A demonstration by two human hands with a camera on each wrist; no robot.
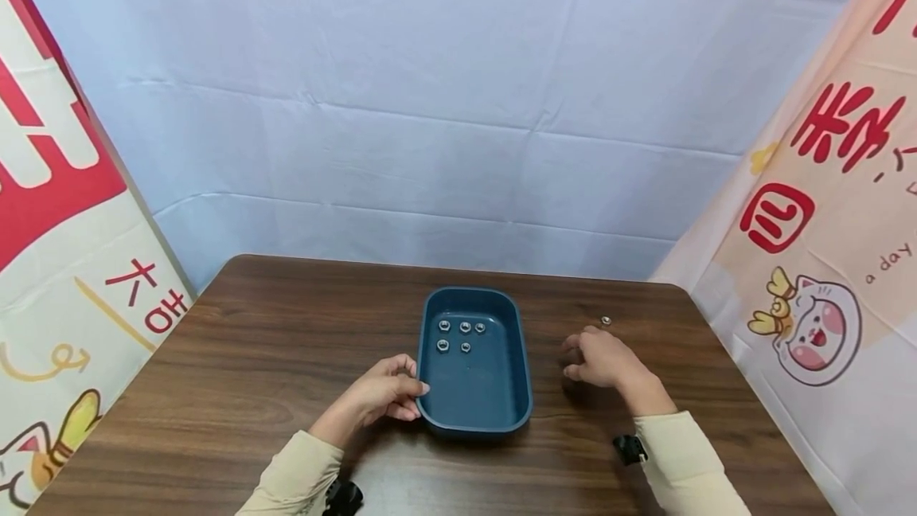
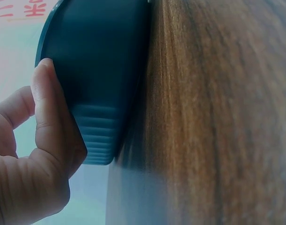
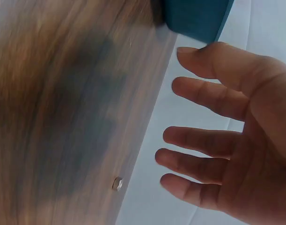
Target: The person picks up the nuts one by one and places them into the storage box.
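Note:
A dark blue tray (image 1: 476, 396) lies on the table, with several small metal nuts (image 1: 466, 326) grouped in its far half. At the tray's near left side, my left hand (image 1: 390, 390) pinches the rim, thumb over the edge and fingers along the outer wall. The left wrist view shows that hand (image 2: 49, 126) against the ribbed outside of the tray (image 2: 100, 65). To the right of the tray, my right hand (image 1: 602, 358) hovers over the table with spread fingers and nothing in them. A single nut (image 1: 606, 321) lies just beyond it, also visible in the right wrist view.
The brown wood-grain table (image 1: 301, 333) has its far edge near a pale hanging cloth (image 1: 423, 142). Printed cloths with red characters hang at the left (image 1: 64, 325) and right (image 1: 824, 261). Dark bands circle both wrists.

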